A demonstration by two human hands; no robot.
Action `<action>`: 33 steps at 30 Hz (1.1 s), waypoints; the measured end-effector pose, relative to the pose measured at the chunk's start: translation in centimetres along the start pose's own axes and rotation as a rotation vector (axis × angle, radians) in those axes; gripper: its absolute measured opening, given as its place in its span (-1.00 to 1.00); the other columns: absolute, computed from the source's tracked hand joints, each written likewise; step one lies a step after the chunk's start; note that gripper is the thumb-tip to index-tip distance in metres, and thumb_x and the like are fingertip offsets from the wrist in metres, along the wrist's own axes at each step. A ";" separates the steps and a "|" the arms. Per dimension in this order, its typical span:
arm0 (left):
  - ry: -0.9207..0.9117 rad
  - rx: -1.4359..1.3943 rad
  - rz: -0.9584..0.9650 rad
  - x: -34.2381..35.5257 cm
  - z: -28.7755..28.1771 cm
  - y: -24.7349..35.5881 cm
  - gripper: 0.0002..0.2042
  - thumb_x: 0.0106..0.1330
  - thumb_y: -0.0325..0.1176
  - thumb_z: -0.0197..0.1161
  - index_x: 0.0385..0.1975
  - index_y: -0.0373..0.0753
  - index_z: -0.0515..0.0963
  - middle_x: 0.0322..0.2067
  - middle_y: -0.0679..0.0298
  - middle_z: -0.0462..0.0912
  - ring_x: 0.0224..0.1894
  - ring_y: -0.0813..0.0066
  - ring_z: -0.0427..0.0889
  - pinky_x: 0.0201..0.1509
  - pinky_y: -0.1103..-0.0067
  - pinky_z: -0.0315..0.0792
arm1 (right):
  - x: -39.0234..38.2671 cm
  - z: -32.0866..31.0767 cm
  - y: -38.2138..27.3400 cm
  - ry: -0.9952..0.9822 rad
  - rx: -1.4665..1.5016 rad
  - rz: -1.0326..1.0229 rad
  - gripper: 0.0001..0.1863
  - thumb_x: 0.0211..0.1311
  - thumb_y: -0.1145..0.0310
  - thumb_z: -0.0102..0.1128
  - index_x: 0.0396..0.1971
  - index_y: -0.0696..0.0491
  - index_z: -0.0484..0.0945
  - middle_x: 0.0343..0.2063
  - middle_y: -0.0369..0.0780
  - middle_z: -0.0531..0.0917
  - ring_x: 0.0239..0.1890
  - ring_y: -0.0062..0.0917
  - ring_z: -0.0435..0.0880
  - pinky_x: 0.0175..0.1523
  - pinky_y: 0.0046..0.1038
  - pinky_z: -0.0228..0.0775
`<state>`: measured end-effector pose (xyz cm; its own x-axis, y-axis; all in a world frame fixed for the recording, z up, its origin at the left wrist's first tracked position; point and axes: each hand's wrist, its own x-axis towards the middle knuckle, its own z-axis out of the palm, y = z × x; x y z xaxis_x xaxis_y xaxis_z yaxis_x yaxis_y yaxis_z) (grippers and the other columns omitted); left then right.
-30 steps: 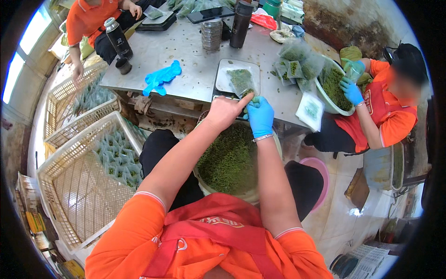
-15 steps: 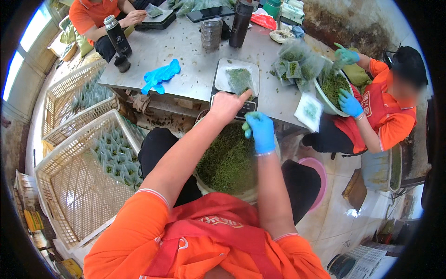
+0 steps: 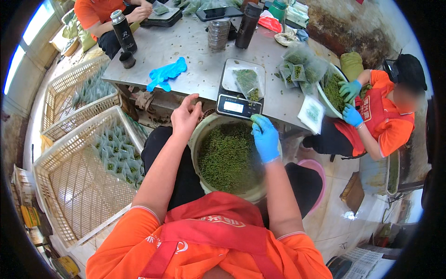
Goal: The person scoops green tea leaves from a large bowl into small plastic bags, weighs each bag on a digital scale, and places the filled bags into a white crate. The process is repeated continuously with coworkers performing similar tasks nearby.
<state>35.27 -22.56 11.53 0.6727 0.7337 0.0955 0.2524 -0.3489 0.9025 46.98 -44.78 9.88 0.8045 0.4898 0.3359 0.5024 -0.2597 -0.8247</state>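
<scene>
While left grip [image 3: 185, 117] gapes empty | right grip [image 3: 266, 139]: can't tell | bag [image 3: 245, 82] lies beyond both

Taking our tub [image 3: 195, 145] of granules [image 3: 225, 160] as the clock's centre, we have a scale [image 3: 227, 80] on the table [image 3: 195, 56] at twelve, a bag [image 3: 246, 83] lying on it; a glove [image 3: 167, 74] at eleven; a near crate [image 3: 74, 200] at nine; a far crate [image 3: 79, 110] behind at ten; a basin [image 3: 326, 104] at two.

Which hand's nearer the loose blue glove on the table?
Left. The left hand is below and slightly right of the blue glove in view, not touching it; the right hand is farther right, by the scale's lower-right corner.
</scene>
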 end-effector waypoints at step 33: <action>0.029 0.385 0.296 0.8 0.7 -0.9 -0.55 -0.01 -0.14 0.28 -0.11 -0.13 0.40 -0.45 0.12 0.61 -0.37 0.14 0.60 -0.38 0.34 0.43 | 6.0 7.4 -10.4 -0.337 -0.623 -0.505 -0.91 -0.04 0.41 0.09 -0.47 0.01 0.52 -0.45 -0.20 0.56 -0.49 -0.25 0.56 -0.38 -0.27 0.39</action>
<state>36.08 -22.07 10.44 0.7360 0.5844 0.3417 0.2960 -0.7317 0.6140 44.25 -33.03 17.10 0.3512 0.8640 0.3607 0.9352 -0.3048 -0.1805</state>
